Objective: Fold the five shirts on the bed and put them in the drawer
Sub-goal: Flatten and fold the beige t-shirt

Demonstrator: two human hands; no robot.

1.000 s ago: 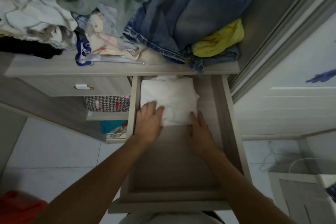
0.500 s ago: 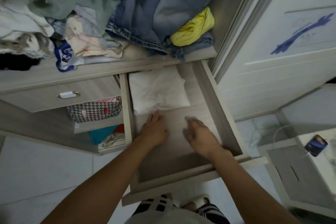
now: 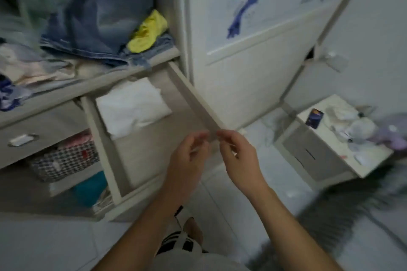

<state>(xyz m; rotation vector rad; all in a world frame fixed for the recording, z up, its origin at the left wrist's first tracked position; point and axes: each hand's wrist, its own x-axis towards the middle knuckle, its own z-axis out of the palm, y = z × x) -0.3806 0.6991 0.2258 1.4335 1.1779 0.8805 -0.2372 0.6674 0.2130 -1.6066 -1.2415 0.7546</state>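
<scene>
A folded white shirt [image 3: 132, 105] lies at the back of the pulled-out drawer [image 3: 198, 99]. The front half of the drawer floor is bare. My left hand [image 3: 189, 156] and my right hand [image 3: 237, 156] hover side by side above the drawer's right front corner, lifted clear of the shirt. Their fingers are loosely bent and nothing is in them. The bed and the other shirts are out of view.
Jeans [image 3: 99, 20] and a yellow cloth [image 3: 147, 31] are heaped on the shelf above the drawer. A houndstooth basket [image 3: 63, 160] sits under a shut drawer at left. White wardrobe doors [image 3: 253, 50] stand right. A cluttered low white cabinet [image 3: 330, 138] stands on the tiled floor.
Both hands let go of the white shirt and drew back out of the drawer toward its right front corner. My view swung to the right.
</scene>
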